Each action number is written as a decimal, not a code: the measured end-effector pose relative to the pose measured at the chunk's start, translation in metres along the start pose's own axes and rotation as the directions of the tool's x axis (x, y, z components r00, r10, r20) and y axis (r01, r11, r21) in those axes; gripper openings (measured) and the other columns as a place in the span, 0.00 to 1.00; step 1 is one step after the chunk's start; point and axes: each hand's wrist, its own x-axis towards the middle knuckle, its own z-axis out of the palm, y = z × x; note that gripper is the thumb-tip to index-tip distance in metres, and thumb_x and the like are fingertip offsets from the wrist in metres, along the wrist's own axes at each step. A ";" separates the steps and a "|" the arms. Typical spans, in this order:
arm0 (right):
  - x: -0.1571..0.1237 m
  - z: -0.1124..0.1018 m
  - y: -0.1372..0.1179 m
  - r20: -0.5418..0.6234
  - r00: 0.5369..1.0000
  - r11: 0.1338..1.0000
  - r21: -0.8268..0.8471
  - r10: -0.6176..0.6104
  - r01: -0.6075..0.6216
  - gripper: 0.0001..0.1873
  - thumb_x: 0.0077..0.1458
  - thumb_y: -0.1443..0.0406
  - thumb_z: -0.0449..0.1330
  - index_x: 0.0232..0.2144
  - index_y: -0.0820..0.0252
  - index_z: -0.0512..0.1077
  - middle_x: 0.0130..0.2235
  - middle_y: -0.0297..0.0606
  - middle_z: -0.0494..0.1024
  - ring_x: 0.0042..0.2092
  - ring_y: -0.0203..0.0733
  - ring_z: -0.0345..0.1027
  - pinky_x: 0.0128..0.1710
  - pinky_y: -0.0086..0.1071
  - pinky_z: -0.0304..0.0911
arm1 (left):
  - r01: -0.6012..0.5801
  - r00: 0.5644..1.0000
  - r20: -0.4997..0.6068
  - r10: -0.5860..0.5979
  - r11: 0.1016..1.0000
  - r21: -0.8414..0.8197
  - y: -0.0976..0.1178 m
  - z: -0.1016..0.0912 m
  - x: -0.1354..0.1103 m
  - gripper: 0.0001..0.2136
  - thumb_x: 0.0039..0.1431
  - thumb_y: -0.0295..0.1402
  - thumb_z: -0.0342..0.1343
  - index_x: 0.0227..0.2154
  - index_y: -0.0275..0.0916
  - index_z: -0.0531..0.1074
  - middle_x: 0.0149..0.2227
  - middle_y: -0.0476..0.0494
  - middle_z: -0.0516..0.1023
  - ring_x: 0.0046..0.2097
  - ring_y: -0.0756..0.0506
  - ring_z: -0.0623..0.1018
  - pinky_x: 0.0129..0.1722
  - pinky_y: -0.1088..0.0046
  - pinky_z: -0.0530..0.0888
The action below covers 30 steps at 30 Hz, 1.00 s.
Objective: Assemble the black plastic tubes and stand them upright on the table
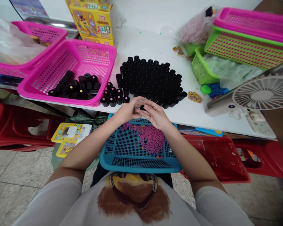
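My left hand (128,110) and my right hand (154,113) meet at the table's front edge, fingers pinched together around a small black tube (142,107). Below them, on my lap, sits a blue mesh tray (122,158) holding a scatter of small pink pieces (149,138). Just beyond my hands, several upright black tubes (149,80) stand packed together on the white table (153,44). A short row of tubes with pink tops (113,98) stands to their left.
A pink basket (49,78) at left holds more black tubes. Behind it are a second pink basket and a yellow box (93,20). Green and pink baskets (247,44) and a white fan (261,94) sit at right. Red crates (217,160) stand under the table.
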 end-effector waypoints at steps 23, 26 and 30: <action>0.004 0.000 -0.004 0.000 0.998 0.990 0.126 0.060 -0.060 0.10 0.57 0.64 0.68 0.43 0.59 0.80 0.52 0.40 0.85 0.46 0.44 0.85 0.55 0.34 0.81 | 0.013 1.000 -0.017 -0.013 1.000 0.028 -0.001 0.003 0.000 0.32 0.56 0.25 0.64 0.64 0.40 0.63 0.40 0.49 0.85 0.31 0.52 0.79 0.37 0.77 0.75; 0.004 0.001 -0.002 -0.024 0.998 0.993 0.107 0.057 -0.054 0.09 0.59 0.66 0.68 0.43 0.58 0.81 0.51 0.39 0.85 0.46 0.43 0.85 0.55 0.34 0.80 | 0.004 1.000 -0.015 -0.004 1.000 0.008 -0.003 0.003 0.000 0.32 0.56 0.25 0.64 0.64 0.40 0.63 0.40 0.49 0.84 0.33 0.51 0.80 0.38 0.77 0.76; 0.001 0.003 0.001 -0.031 0.999 0.993 0.114 0.021 -0.018 0.08 0.59 0.66 0.68 0.42 0.56 0.81 0.49 0.36 0.86 0.44 0.40 0.85 0.52 0.31 0.81 | -0.007 1.000 -0.016 0.006 1.000 -0.007 -0.005 0.003 -0.001 0.32 0.56 0.25 0.64 0.64 0.39 0.63 0.36 0.52 0.82 0.33 0.50 0.81 0.38 0.76 0.76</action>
